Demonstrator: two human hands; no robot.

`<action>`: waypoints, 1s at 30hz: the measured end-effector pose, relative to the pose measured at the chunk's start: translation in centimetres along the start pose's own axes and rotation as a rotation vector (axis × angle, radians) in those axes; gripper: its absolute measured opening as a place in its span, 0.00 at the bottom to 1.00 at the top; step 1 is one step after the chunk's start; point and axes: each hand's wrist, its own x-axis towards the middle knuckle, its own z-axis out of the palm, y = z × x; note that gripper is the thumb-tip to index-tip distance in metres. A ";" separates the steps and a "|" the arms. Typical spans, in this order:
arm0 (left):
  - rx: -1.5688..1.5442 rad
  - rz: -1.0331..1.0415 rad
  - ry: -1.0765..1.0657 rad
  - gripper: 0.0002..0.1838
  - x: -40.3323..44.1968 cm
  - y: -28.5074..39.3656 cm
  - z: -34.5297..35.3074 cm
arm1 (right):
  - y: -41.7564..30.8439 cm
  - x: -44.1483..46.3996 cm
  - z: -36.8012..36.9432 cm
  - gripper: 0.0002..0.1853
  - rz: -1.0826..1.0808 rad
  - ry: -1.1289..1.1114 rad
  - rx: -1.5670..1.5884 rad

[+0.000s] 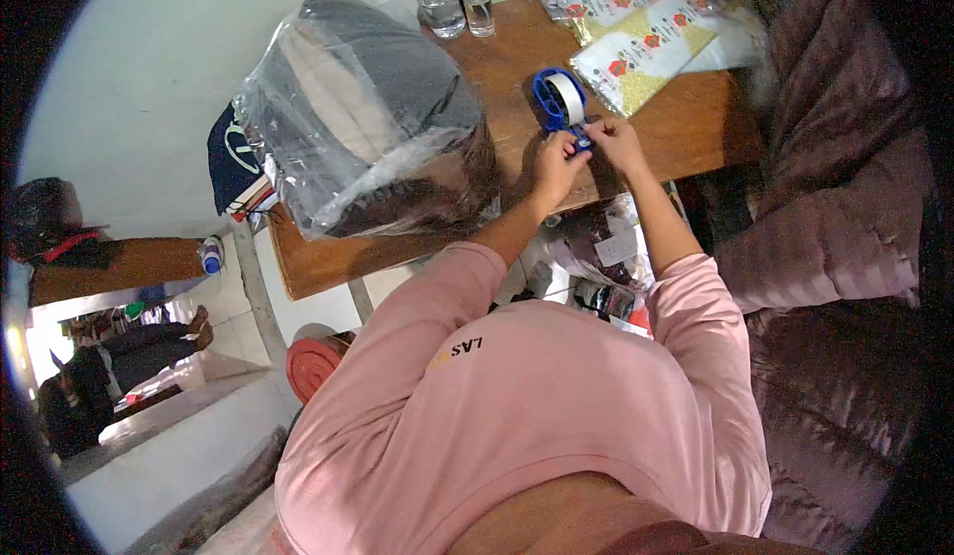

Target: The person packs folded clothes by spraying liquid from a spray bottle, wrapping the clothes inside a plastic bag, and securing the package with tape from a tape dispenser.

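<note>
Blue tape dispenser (544,101) near the table's (641,169) front edge, right of the plastic-wrapped bundle (368,108). Left hand (558,169) clamped on its cutter end, presumably to steady it. Right hand (618,146) bent in at the same end, likely for access to the tape's free end; cannot tell whether its fingertips grip tape. Printed packets (646,50) toward the far right corner, apart from the hands.

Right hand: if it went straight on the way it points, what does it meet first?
The blue tape dispenser with its white roll, just ahead of the right hand. The fingertips look right at its lower end, though depth leaves contact unclear.
</note>
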 end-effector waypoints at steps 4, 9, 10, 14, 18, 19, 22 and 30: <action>0.008 -0.022 0.001 0.12 0.9 -0.7 0.2 | -3.4 -1.8 -0.8 0.13 -0.082 0.151 -0.004; 0.009 -0.037 0.003 0.12 0.8 -0.6 0.2 | -2.6 -9.7 -3.0 0.12 0.176 0.038 0.203; 0.005 -0.033 0.013 0.12 0.8 -0.6 0.3 | -1.1 -11.2 -2.8 0.12 0.232 0.052 0.256; -0.091 -0.069 0.121 0.13 0.6 -0.6 0.7 | -0.8 -12.1 -3.1 0.12 0.277 0.035 0.295; -0.163 -0.097 0.335 0.15 -0.9 0.0 1.0 | 0.9 -11.4 -2.9 0.14 0.221 0.112 0.298; -0.183 -0.245 0.158 0.15 -1.2 0.1 1.1 | 0.9 -11.4 -3.0 0.14 0.223 0.093 0.270; -0.225 -0.508 -0.208 0.15 -0.9 -0.3 1.5 | 0.4 -11.7 -2.7 0.13 0.172 0.051 0.155; -0.454 -0.312 -0.103 0.10 0.3 3.4 0.8 | -5.0 -12.4 -5.0 0.12 -0.037 -0.001 0.003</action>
